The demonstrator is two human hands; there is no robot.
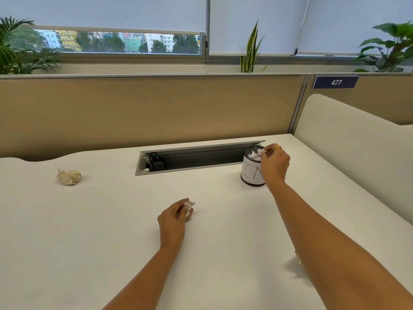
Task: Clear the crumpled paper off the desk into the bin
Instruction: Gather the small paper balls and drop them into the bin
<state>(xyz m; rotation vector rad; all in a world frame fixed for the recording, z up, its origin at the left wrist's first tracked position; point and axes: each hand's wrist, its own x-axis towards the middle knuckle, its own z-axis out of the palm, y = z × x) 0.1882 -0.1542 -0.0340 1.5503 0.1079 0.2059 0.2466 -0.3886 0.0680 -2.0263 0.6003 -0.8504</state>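
Pale table [212, 253] spread below; my left hand [176, 217] pinched a white paper scrap [189, 205] close to it. Farther left lay a tan paper ball [68, 176]. Fingers of my right hand [274, 162] clamped a white wad [261, 152] over the mesh bin [250, 175]; best released squarely above its mouth, I judged.

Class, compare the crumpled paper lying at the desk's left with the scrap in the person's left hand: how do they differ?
The loose paper is beige, the held scrap white. The loose paper looks bigger than the held scrap. The loose paper lies untouched on the desk; the left hand pinches the held scrap. Both are crumpled and outside the bin.
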